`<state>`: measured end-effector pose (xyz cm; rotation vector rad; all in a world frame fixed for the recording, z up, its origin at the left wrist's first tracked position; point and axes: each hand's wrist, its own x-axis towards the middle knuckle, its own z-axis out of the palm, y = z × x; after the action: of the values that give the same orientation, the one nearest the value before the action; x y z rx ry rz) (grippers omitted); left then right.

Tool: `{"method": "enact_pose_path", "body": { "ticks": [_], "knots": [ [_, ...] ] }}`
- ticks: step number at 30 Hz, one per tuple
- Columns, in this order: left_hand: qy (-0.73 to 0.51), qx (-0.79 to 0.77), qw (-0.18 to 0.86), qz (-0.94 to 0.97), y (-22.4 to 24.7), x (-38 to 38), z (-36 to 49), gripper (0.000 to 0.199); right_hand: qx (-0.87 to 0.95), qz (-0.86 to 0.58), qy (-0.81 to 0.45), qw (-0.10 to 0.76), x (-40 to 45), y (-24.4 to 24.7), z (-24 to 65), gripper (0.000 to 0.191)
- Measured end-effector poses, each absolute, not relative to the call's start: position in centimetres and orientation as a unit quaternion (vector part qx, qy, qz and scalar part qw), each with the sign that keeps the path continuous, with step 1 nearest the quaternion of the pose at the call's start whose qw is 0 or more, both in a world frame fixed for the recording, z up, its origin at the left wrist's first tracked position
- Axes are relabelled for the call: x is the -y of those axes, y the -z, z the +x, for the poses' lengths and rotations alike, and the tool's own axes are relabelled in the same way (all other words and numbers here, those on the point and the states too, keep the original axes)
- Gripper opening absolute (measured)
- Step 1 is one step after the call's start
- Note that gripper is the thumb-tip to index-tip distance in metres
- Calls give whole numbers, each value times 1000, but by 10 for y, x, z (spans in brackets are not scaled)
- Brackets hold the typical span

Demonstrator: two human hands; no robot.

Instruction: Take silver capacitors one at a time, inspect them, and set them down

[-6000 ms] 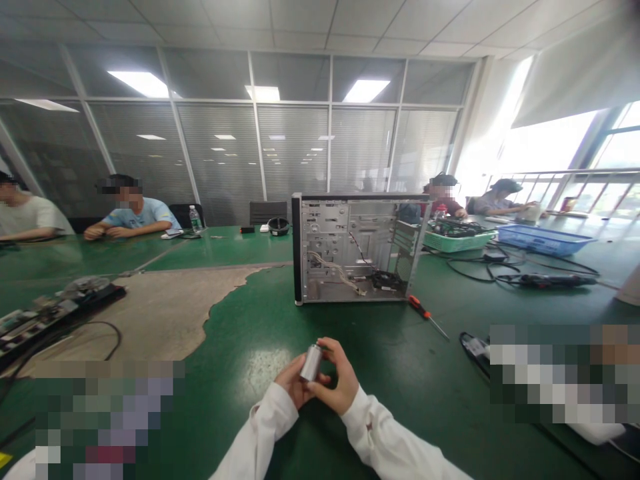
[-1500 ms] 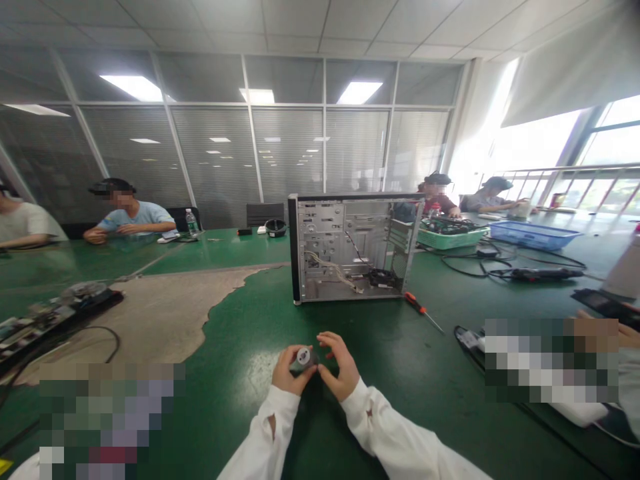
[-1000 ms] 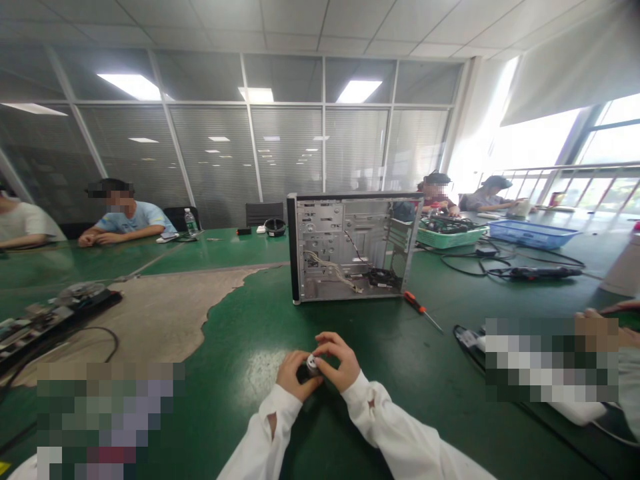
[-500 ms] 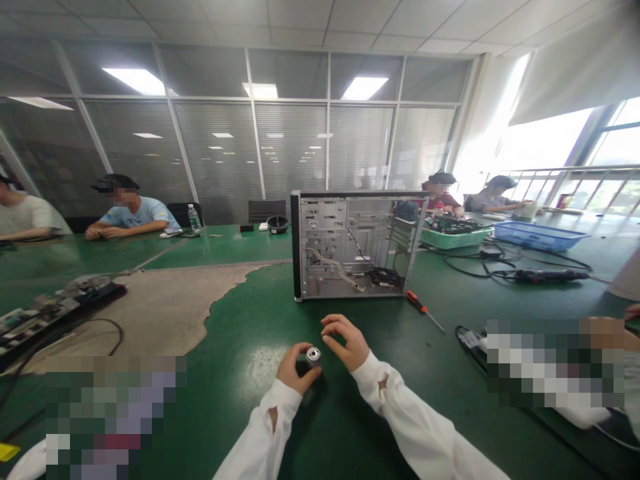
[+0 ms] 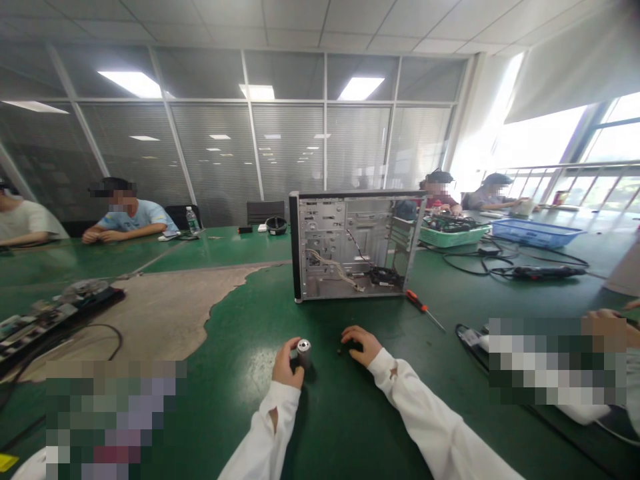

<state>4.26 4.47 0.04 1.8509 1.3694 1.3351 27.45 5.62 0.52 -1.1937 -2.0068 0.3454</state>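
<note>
A small silver metal cylinder (image 5: 303, 352) stands upright on the green table, its round top showing. My left hand (image 5: 289, 365) is wrapped round its left side, fingers and thumb against it. To the right, my right hand (image 5: 361, 345) rests low over the table with curved fingers apart, holding nothing that shows. A tiny dark piece (image 5: 339, 351) lies just left of its fingertips. Behind both hands stands an open computer case (image 5: 350, 247), with loose cables and a black fan (image 5: 385, 275) inside.
An orange-handled screwdriver (image 5: 424, 309) lies right of the case. Beyond are a green basket (image 5: 453, 237), a blue basket (image 5: 537, 233) and black cables. A white power strip (image 5: 583, 407) is at right, a circuit assembly (image 5: 60, 313) at left. Several people sit around.
My right hand has moved right and lowered to the table, away from the cylinder. The left hand and the cylinder have shifted slightly left. The tiny dark piece now shows on the table.
</note>
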Motion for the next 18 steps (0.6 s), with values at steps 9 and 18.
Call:
{"method": "enact_pose_path", "body": {
  "ticks": [9,18],
  "knots": [
    [-486,-520,274,647,1,-49,42,56,785,-491,-95,365,-71,7,289,36],
    [-496,-518,285,635,3,-51,42,54,786,-485,-69,377,-69,5,287,33]
  ]
}}
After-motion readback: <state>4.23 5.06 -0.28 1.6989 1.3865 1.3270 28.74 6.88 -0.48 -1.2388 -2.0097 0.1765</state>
